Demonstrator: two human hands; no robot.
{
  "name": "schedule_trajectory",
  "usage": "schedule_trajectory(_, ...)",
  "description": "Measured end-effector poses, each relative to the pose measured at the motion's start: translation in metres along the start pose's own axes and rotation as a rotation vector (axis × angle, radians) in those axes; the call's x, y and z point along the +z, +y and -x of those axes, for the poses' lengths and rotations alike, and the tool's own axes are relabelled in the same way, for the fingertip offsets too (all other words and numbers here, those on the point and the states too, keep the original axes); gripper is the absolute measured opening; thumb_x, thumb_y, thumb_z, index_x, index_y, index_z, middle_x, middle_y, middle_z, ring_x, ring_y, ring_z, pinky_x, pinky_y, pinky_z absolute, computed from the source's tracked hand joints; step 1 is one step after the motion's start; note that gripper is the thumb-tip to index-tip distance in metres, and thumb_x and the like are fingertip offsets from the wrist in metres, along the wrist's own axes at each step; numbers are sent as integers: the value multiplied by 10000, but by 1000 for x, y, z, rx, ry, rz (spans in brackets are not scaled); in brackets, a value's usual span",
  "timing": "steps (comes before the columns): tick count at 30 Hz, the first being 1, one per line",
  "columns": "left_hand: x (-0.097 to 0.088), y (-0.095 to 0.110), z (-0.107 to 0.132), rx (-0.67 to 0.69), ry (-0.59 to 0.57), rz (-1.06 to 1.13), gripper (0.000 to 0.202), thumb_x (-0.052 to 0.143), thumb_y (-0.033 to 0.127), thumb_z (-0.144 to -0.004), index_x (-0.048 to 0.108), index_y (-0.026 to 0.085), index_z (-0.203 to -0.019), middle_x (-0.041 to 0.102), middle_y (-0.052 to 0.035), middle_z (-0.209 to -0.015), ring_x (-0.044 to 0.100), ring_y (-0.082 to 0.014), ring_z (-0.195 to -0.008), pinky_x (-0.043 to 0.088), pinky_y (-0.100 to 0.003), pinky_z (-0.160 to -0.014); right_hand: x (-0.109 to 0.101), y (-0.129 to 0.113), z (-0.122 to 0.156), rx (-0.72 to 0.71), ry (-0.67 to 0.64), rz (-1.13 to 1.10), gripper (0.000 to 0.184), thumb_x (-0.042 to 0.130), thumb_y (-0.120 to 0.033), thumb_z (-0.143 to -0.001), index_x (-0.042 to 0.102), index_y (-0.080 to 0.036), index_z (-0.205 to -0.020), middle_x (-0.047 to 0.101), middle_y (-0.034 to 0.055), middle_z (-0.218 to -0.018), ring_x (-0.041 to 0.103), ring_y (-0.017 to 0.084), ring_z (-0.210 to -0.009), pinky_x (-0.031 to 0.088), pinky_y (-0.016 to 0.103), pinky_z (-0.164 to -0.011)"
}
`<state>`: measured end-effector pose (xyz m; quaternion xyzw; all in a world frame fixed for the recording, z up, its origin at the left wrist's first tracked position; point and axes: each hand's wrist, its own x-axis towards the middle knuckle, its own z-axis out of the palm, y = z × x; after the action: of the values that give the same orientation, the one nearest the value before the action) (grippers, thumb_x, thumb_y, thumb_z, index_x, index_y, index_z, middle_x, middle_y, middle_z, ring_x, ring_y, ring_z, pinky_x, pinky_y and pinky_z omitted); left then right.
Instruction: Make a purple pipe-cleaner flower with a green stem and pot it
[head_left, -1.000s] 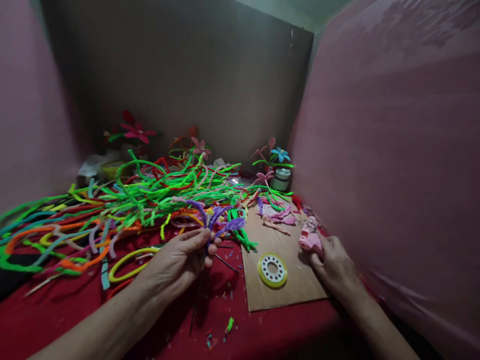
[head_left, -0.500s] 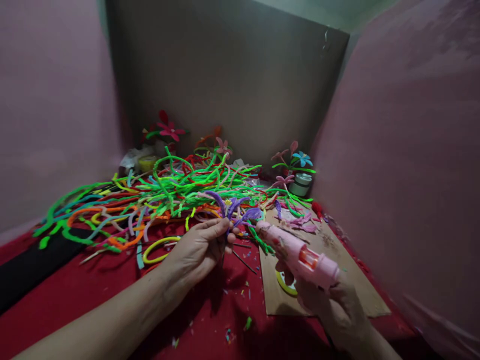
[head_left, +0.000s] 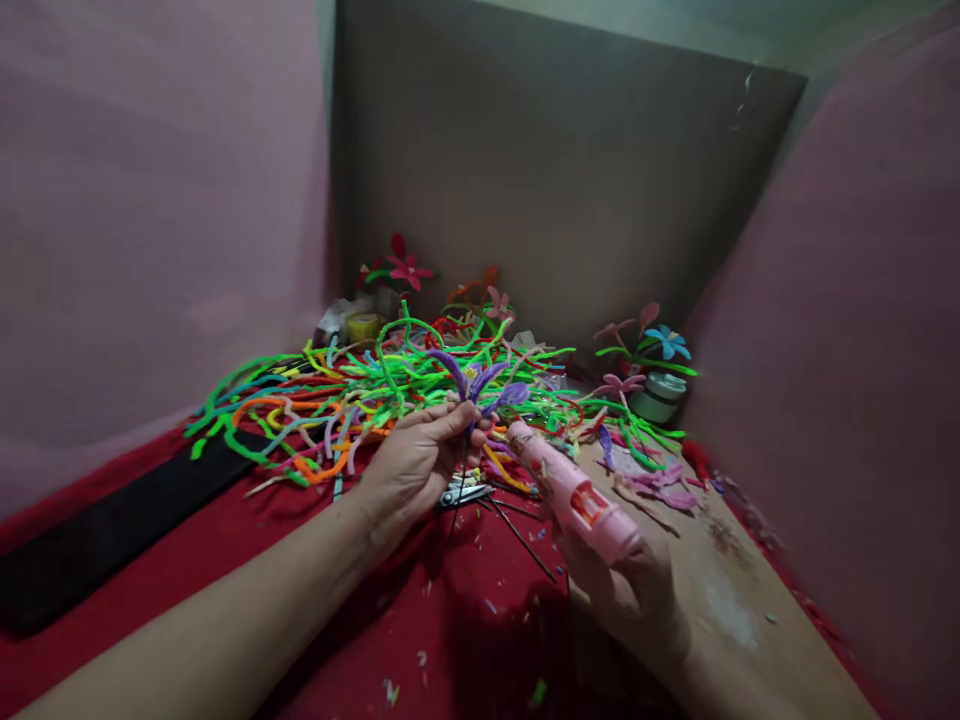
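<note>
Between thumb and fingers, my left hand pinches a purple pipe-cleaner flower with a yellow centre; its dark thin stem hangs below the hand. My right hand is wrapped round a pink hot glue gun, whose nozzle points up and left, close to the flower's right petal. Whether the nozzle touches the petal I cannot tell. Under the left hand lie scissors, partly hidden, and thin dark sticks on the red cloth.
A heap of coloured pipe cleaners spreads behind my hands. Finished flowers stand at the back beside a small jar. At right lies a brown board with pink and purple pieces. A long black object rests at left on the red cloth.
The view has swung left, so the background sits further right. The glue gun has come closer to the flower. Scissors now show under my left hand, and both hands keep their holds.
</note>
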<state>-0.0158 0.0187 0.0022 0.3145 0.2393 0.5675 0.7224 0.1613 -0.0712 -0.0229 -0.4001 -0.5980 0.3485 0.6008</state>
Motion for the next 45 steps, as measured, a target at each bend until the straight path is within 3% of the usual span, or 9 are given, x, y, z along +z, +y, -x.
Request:
schedule_trajectory(4, 0, -2, 1, 11, 8, -35, 119, 585, 53, -748, 633, 87, -645, 635, -45, -594, 590, -105, -503, 479, -188, -482, -7, 6, -1, -176, -65, 361, 56, 627, -249, -743, 677, -239, -767, 632, 42, -733, 570, 193, -654, 498, 316, -627)
schedule_trajectory(7, 0, -5, 1, -11, 28, -63, 76, 617, 62, -716, 633, 85, -645, 622, -43, -582, 586, -113, -503, 476, -197, -482, -10, 8, -1, -247, -49, 455, 98, 573, -264, -791, 652, -213, -820, 632, 46, -754, 588, 190, -667, 493, 302, -600)
schedule_trajectory(12, -1, -9, 1, -22, 13, -111, 60, 678, 117, -678, 630, 90, -653, 608, -41, -584, 583, -125, -522, 471, -208, -483, -10, 8, -2, -307, -132, 470, 158, 525, -243, -825, 616, -184, -940, 636, 68, -842, 613, 210, -789, 511, 319, -668)
schedule_trajectory(19, -2, -10, 1, -17, 6, -137, 68, 682, 136, -683, 634, 91, -663, 610, -44, -603, 583, -120, -539, 479, -210, -512, -8, 7, -3, -350, -51, 533, 106, 538, -275, -818, 606, -195, -799, 600, 32, -684, 581, 177, -590, 512, 305, -546)
schedule_trajectory(33, 0, -9, 3, -13, 35, -147, 72, 687, 133, -676, 631, 91, -661, 605, -42, -593, 576, -118, -522, 470, -201, -471, -7, 2, -2, -342, -43, 525, 130, 543, -272, -821, 641, -195, -857, 649, 36, -715, 620, 175, -615, 542, 282, -582)
schedule_trajectory(40, 0, -8, 5, -13, 29, -156, 59, 664, 126, -693, 632, 89, -660, 607, -46, -604, 583, -122, -535, 473, -204, -477, -10, 7, -1, -300, -80, 503, 205, 539, -294, -827, 643, -187, -968, 678, 78, -885, 649, 219, -803, 548, 308, -699)
schedule_trajectory(45, 1, -8, 6, -19, 31, -154, 69, 677, 133, -685, 628, 94, -656, 605, -41, -594, 575, -117, -526, 470, -200, -474, -9, 6, -1, -313, -46, 525, 147, 542, -289, -824, 651, -192, -842, 660, 40, -742, 632, 177, -646, 535, 270, -605)
